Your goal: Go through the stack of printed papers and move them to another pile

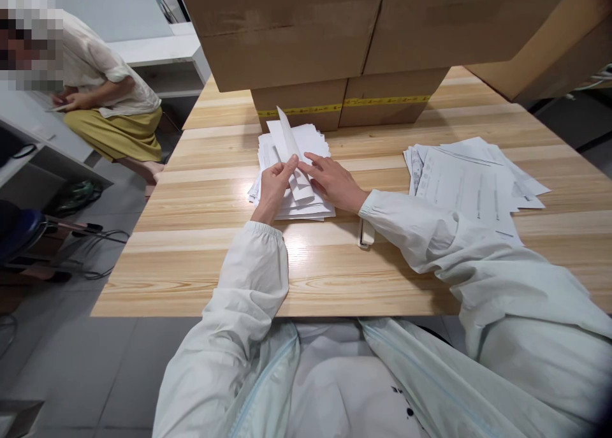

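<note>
A folded sheet of white paper [289, 146] stands partly raised over a pile of papers [313, 141] on the wooden table. My left hand [276, 184] pinches the sheet near its fold between thumb and fingers. From the other side, my right hand [333, 180] reaches over the pile with its fingers stretched out, the fingertips at the folded sheet's right edge. A small white stapler [366, 234] lies under my right wrist, partly covered by the sleeve. To the right, a second loose stack of printed sheets [459, 180] is fanned out, partly behind my right forearm.
Large cardboard boxes [296, 36] are stacked at the table's back, the lower ones with yellow tape. Another box [549, 49] stands at the back right. Beyond the wooden table [191, 253], a seated person [108, 74] is at the left, near cables and a blue seat [21, 231].
</note>
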{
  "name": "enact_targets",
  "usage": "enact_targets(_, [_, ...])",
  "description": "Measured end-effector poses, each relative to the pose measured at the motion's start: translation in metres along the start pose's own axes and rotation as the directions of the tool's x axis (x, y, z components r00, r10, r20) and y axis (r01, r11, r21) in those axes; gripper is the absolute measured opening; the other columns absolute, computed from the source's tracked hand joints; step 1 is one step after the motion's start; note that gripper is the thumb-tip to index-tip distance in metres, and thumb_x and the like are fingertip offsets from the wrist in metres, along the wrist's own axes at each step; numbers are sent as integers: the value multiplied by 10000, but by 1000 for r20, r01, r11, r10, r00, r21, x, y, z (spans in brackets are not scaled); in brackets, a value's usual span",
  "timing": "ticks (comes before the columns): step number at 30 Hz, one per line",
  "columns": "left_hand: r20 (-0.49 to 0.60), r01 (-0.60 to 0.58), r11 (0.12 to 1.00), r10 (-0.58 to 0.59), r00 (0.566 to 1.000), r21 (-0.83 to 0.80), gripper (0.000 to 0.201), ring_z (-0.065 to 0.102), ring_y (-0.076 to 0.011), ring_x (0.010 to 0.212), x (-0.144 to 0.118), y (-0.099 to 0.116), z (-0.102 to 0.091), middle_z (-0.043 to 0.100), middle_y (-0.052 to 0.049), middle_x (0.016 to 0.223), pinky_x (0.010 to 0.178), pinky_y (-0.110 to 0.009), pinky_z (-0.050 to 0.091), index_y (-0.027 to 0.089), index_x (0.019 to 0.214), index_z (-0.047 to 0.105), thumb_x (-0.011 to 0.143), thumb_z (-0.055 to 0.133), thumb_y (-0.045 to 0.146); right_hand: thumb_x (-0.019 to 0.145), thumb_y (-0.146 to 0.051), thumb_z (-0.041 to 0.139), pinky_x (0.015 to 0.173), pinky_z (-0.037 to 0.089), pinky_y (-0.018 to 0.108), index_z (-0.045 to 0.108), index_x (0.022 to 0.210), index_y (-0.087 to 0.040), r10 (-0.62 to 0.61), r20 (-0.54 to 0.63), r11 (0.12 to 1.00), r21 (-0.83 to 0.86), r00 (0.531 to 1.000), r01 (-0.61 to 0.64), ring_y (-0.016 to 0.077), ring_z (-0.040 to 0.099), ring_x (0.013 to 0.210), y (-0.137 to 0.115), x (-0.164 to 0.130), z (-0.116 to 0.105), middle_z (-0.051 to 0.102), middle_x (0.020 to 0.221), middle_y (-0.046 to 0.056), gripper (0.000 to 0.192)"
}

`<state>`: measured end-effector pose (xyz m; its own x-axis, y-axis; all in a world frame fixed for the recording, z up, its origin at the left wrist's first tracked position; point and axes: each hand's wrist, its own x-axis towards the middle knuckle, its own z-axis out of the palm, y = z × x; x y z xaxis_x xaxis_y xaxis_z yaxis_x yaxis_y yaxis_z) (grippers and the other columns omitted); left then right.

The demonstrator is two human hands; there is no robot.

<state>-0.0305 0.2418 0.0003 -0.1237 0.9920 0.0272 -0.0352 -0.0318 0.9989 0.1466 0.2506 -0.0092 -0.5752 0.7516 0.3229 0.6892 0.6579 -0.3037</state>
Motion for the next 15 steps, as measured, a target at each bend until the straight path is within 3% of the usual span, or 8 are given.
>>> enact_targets(3, [29,-47,998,46,999,37,302,460,-83,549,3,-7,-3,513,34,582,553,-224,388,175,632,584,777,782,352,955,-160,440,1155,382,539,536,1474,-212,6,16,980,197,1000,-9,308,503,1356,2,3,-3,495,1553,138,530])
enact_targets(5, [-16,-68,995,70,997,79,275,426,-83,538,4,-7,-4,478,44,565,554,-227,365,184,600,531,791,719,241,953,-189,472,1178,381,503,587,1423,-219,89,37,900,425,995,-97,273,522,1357,2,5,-11,577,1482,114,484])
enact_targets(7, [-91,-152,967,173,981,207,296,412,-92,550,0,-2,0,440,50,559,579,-235,365,197,575,461,788,664,164,974,-305,518,1151,432,476,582,1418,-228,242,112,702,665,964,-254,255,564,1327,-4,6,-25,602,1453,106,455])
enact_targets(9, [-80,-272,864,335,939,423,297,446,-113,595,-12,8,9,446,41,581,627,-250,379,204,582,435,771,647,114,947,-474,600,1065,519,447,553,1428,-229,352,233,448,808,906,-382,258,618,1264,-15,2,-42,600,1443,122,542])
enact_targets(11, [85,-383,696,422,902,607,248,530,-153,681,-31,19,22,520,8,646,665,-276,398,207,624,476,764,647,94,849,-559,721,966,581,418,579,1374,-213,372,306,311,849,876,-428,270,664,1179,-31,-6,-56,642,1367,137,644])
enact_targets(13, [299,-474,547,381,875,690,195,606,-212,777,-56,25,36,594,-46,722,664,-306,419,206,670,524,759,652,89,780,-521,802,916,597,398,653,1232,-202,381,277,304,863,882,-402,272,677,1117,-46,-19,-64,708,1233,117,574])
enact_targets(15, [467,-556,455,302,831,695,148,647,-261,835,-85,26,47,636,-94,779,655,-335,448,203,722,563,780,620,79,786,-483,795,869,600,375,708,1026,-194,434,239,314,864,869,-394,263,687,1040,-57,-35,-66,754,1047,85,386])
